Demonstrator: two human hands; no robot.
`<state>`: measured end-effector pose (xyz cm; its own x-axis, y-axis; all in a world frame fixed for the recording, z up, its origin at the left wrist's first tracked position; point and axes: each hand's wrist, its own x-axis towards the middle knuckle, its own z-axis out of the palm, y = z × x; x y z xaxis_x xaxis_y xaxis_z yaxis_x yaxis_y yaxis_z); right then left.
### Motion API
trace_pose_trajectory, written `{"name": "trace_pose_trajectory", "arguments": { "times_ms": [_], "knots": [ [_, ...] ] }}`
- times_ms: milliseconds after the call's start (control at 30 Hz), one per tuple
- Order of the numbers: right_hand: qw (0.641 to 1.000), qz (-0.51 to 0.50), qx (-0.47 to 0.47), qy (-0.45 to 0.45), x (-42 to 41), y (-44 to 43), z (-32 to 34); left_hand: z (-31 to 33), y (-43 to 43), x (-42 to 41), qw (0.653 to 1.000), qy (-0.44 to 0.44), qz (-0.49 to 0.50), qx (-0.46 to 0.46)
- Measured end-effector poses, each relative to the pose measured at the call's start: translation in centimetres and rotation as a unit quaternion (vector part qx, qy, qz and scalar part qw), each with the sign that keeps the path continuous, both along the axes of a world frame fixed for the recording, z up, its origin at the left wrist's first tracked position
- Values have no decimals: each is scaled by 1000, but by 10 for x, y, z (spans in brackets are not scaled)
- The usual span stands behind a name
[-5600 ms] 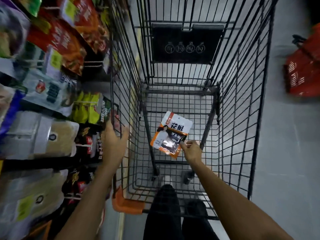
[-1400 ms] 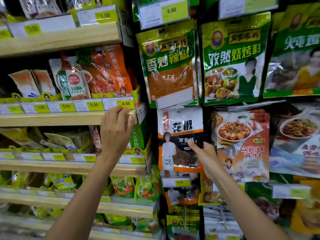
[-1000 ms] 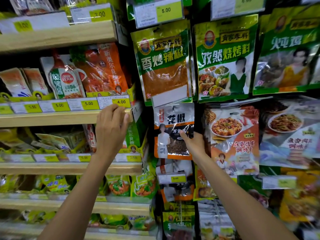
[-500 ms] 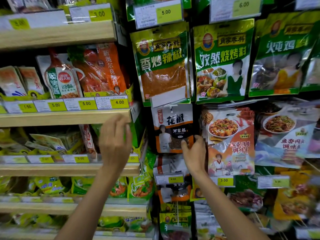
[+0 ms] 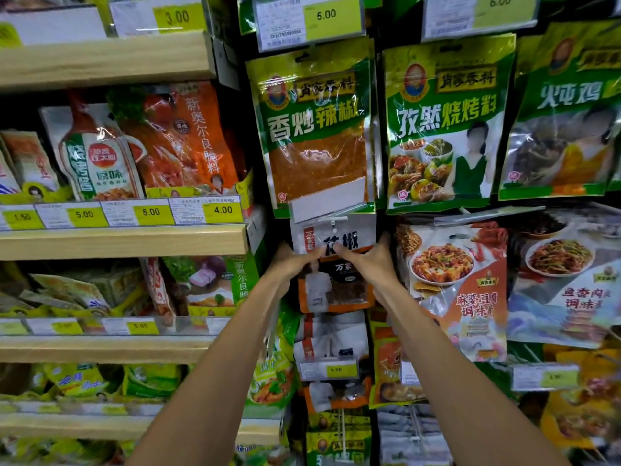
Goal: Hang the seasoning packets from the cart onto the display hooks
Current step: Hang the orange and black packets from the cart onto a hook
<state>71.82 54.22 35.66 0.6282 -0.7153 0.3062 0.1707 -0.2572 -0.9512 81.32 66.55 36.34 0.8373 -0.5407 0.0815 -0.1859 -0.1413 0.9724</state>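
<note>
A white, black and orange seasoning packet is held upright against the hook display, in the middle of the head view. My left hand pinches its upper left part and my right hand pinches its upper right part. The packet's top edge sits right at the white display hook; whether the hook passes through its hole I cannot tell. The cart is out of view.
Green seasoning bags hang directly above, and an orange and white packet hangs to the right. More packets hang below behind a price tag. Wooden shelves with sauce pouches project at the left.
My left hand left the shelf edge and came across to take the packet's upper left part. My right hand shifted from the packet's lower right to its top. The packet rose toward the hook.
</note>
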Motion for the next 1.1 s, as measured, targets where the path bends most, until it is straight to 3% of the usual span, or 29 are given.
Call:
{"name": "trace_pose_trajectory", "arguments": {
  "times_ms": [133, 267, 633, 900, 1100],
  "knots": [
    [999, 45, 22, 9, 16, -16, 1, 2, -8, 19, 998, 39, -43, 34],
    [998, 58, 33, 7, 22, -25, 1, 2, -14, 21, 998, 50, -45, -16],
    [999, 43, 5, 2, 2, -11, -9, -8, -2, -6, 994, -26, -22, -107],
    [998, 58, -6, -34, -31, 14, -20, -12, 27, -38, 988, -77, -17, -134],
    [999, 42, -25, -13, -42, 22, -18, -11, 30, -46, 986, -96, 27, -137]
  ]
}}
